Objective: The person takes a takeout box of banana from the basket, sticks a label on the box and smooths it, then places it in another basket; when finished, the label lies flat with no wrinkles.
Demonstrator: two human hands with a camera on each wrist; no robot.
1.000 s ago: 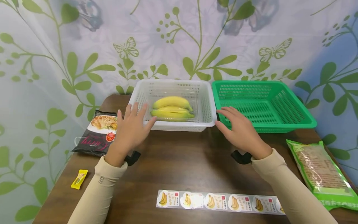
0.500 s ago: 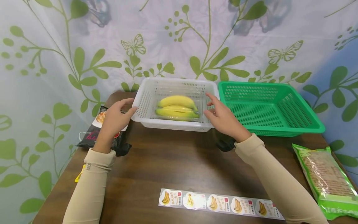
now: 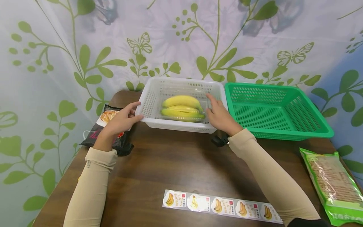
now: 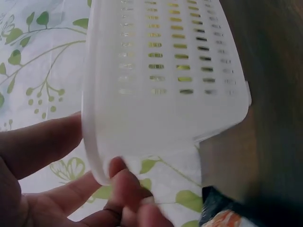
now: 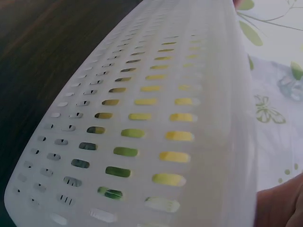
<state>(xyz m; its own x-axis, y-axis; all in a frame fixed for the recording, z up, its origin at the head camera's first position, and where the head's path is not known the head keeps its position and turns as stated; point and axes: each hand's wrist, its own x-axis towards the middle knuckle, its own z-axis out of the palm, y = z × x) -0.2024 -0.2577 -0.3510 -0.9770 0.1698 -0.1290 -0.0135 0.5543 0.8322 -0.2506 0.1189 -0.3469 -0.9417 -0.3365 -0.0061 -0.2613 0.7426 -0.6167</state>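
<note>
Several yellow bananas [image 3: 182, 105] with greenish ends lie in a clear plastic container [image 3: 198, 93] inside the white basket [image 3: 181, 124]. My left hand [image 3: 122, 119] holds the basket's left rim near the front corner. In the left wrist view, thumb and fingers [image 4: 130, 187] of that hand lie on either side of the rim. My right hand [image 3: 219, 115] reaches over the basket's right front rim, its index finger extended at the right end of the container. Seen from the right wrist, the basket's slotted wall hides most of this hand, and yellow shows through the slots.
A green basket [image 3: 279, 134] stands right beside the white one. A black food bag [image 3: 93, 138] lies behind the left forearm, and a green-edged bag [image 3: 334, 186] lies at the right. A strip of banana stickers [image 3: 218, 205] lies on the brown table [image 3: 158, 160] in front.
My left hand has moved from over the basket's front left to its left rim. My right hand has come from between the baskets to inside the white basket's right side.
</note>
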